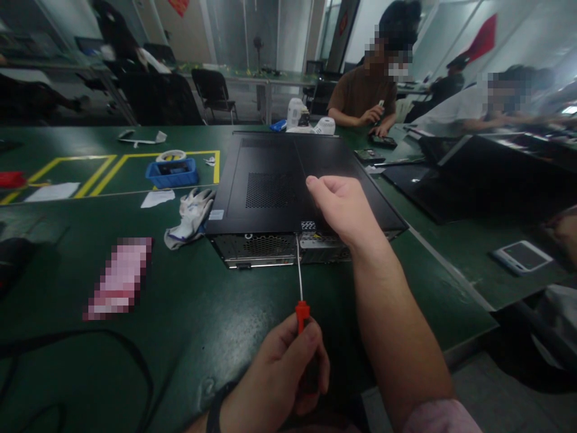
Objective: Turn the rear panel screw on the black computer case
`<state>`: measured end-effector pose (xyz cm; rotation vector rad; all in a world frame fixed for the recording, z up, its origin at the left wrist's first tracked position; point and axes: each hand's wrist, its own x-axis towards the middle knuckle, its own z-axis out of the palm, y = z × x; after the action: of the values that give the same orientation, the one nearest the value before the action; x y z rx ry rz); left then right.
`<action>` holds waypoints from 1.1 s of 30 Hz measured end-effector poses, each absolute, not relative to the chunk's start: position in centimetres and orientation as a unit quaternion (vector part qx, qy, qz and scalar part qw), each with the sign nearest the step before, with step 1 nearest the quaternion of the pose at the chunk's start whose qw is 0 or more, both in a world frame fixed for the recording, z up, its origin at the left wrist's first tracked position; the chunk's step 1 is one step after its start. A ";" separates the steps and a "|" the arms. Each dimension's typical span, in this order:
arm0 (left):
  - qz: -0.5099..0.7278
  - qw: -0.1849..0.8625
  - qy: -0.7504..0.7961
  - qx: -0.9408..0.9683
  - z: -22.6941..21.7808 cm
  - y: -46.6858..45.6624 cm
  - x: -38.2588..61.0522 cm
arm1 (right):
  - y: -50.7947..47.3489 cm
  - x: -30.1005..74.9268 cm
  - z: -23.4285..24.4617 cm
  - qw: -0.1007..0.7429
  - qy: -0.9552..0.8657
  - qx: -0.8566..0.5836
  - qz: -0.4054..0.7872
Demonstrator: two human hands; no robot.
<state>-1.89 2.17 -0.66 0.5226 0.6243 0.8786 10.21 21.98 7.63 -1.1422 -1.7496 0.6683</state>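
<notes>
A black desktop computer case (274,156) lies flat on the green table, its rear panel facing me. My left hand (293,367) is wrapped round a screwdriver (303,313) with a red handle. The screwdriver's thin shaft points away from me, and its tip meets the rear panel (265,245) near the middle of the upper edge. Over the right half of the case's top cover is my right hand (338,201), its fingers curled in and the thumb pressed against them. Whatever those fingers hold, if anything, is hidden.
Left of the case are grey-white gloves (192,216), a blue bin (172,173) and a blurred-out pink item (119,276). Black flat panels (487,180) and a white phone-like device (523,255) lie to the right. Across the table a person (367,90) handles small parts.
</notes>
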 end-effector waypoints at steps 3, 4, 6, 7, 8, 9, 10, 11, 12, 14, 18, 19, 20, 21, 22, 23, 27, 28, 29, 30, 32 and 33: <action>0.427 0.826 0.284 0.233 -1.1 2.2 -1.8 | 22.0 10.2 7.6 0.458 -0.708 -0.462 0.273; 0.432 0.830 0.270 0.226 -1.2 2.2 -1.8 | 22.0 10.2 7.6 0.458 -0.707 -0.463 0.275; 0.434 0.842 0.245 0.205 -1.4 2.2 -1.9 | 22.0 10.2 7.6 0.459 -0.706 -0.463 0.277; 0.435 0.846 0.236 0.198 -1.4 2.1 -1.9 | 22.0 10.2 7.5 0.458 -0.707 -0.463 0.276; 0.435 0.849 0.229 0.195 -1.3 2.1 -2.0 | 22.0 10.2 7.5 0.457 -0.707 -0.464 0.274; 0.433 0.850 0.228 0.195 -1.2 2.0 -2.1 | 22.0 10.2 7.6 0.456 -0.708 -0.466 0.271; 0.428 0.850 0.235 0.199 -1.0 2.0 -2.1 | 22.0 10.2 7.6 0.455 -0.709 -0.467 0.269; 0.423 0.849 0.244 0.203 -0.9 2.0 -2.2 | 22.0 10.2 7.6 0.455 -0.709 -0.468 0.266; 0.416 0.848 0.255 0.209 -0.7 2.0 -2.2 | 22.0 10.3 7.6 0.454 -0.710 -0.469 0.265; 0.405 0.844 0.276 0.220 -0.4 2.0 -2.3 | 22.0 10.3 7.6 0.452 -0.712 -0.468 0.264; 0.400 0.837 0.287 0.239 -0.4 2.2 -2.2 | 22.0 10.3 7.6 0.451 -0.714 -0.468 0.261; 0.401 0.836 0.285 0.243 -0.5 2.2 -2.2 | 22.0 10.3 7.6 0.451 -0.714 -0.467 0.261; 0.403 0.834 0.285 0.246 -0.6 2.2 -2.2 | 22.0 10.3 7.6 0.452 -0.715 -0.466 0.260; 0.405 0.832 0.284 0.251 -0.7 2.2 -2.2 | 22.0 10.3 7.6 0.453 -0.715 -0.465 0.260; 0.408 0.829 0.286 0.255 -0.8 2.2 -2.2 | 22.0 10.3 7.5 0.454 -0.715 -0.464 0.259; 0.413 0.825 0.287 0.258 -0.9 2.2 -2.1 | 22.1 10.3 7.5 0.455 -0.715 -0.462 0.259; 0.426 0.824 0.277 0.249 -1.2 2.1 -2.1 | 22.1 10.3 7.5 0.453 -0.717 -0.463 0.259; 0.430 0.829 0.268 0.237 -1.3 2.1 -2.1 | 22.1 10.3 7.5 0.452 -0.717 -0.463 0.258; 0.433 0.835 0.257 0.224 -1.3 2.1 -2.1 | 22.1 10.3 7.5 0.452 -0.718 -0.464 0.256; 0.434 0.841 0.245 0.212 -1.3 2.1 -2.1 | 22.1 10.3 7.5 0.451 -0.718 -0.464 0.256; 0.431 0.851 0.228 0.196 -1.3 2.0 -2.3 | 22.1 10.3 7.5 0.452 -0.718 -0.464 0.255; 0.425 0.855 0.227 0.193 -1.3 2.0 -2.3 | 22.1 10.3 7.5 0.453 -0.718 -0.464 0.254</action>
<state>-2.34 2.02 -1.32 0.4057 0.4766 0.8930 10.29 22.11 7.51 -1.1453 -1.7728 0.6268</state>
